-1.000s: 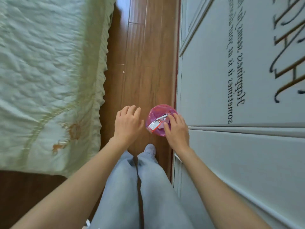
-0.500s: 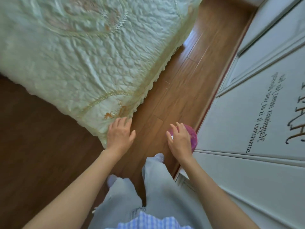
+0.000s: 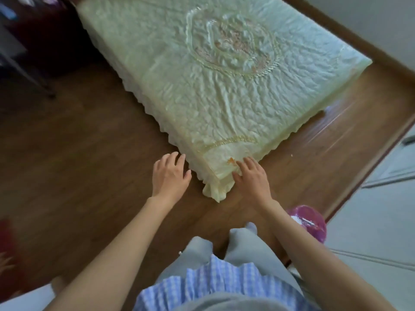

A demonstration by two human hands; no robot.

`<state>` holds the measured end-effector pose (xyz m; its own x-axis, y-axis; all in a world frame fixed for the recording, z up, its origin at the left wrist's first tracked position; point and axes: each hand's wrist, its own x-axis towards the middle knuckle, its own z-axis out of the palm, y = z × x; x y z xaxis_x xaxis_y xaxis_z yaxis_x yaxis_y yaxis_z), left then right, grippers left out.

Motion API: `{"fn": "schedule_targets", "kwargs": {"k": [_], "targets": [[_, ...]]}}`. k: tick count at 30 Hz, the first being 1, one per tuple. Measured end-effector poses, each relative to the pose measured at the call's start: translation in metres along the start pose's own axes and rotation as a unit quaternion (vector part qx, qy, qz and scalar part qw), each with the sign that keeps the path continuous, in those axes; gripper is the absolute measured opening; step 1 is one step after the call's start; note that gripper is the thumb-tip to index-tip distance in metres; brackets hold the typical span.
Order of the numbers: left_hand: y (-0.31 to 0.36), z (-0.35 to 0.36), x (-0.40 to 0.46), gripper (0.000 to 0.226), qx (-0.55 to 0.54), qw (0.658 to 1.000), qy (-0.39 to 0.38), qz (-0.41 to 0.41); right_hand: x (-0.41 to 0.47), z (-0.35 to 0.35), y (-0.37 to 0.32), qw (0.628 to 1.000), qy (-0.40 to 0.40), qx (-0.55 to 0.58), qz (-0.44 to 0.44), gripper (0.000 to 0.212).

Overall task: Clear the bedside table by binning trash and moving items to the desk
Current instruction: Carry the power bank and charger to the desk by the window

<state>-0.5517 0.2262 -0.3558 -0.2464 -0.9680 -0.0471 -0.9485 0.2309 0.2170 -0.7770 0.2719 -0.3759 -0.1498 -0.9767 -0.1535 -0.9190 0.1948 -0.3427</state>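
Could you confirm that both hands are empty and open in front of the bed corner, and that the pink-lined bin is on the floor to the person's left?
Nearly: the head view shows the left hand and right hand empty and open at the bed corner, but the pink-lined bin stands on the floor to the person's right, beside the right forearm.

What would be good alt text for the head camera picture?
Two empty hands, the left hand and the right hand, reach forward with fingers spread near the corner of a pale green bed. A pink bin stands on the wooden floor by the person's right arm.
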Motion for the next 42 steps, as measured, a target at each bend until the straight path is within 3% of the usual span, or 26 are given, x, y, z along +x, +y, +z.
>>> {"fn": "schedule_targets", "kwargs": {"k": [8,16,33,42], "targets": [[-0.117,-0.059,-0.013,0.05,0.026,0.988,0.066,-0.135,0.068,-0.002,-0.126,0.99,-0.047,-0.026,-0.133,0.048],[-0.206,-0.092,0.029,0.051,0.054,0.973,0.082,-0.208,0.169,0.001,-0.236,0.968,-0.056,-0.021,-0.244,0.047],[-0.355,-0.184,0.23,0.052,0.096,0.941,0.111,-0.303,0.437,-0.016,-0.414,0.938,-0.052,-0.01,-0.343,0.049],[-0.438,-0.208,0.349,0.052,0.096,0.946,0.118,-0.286,0.564,-0.011,-0.492,0.938,-0.043,-0.011,-0.345,0.049]]}}
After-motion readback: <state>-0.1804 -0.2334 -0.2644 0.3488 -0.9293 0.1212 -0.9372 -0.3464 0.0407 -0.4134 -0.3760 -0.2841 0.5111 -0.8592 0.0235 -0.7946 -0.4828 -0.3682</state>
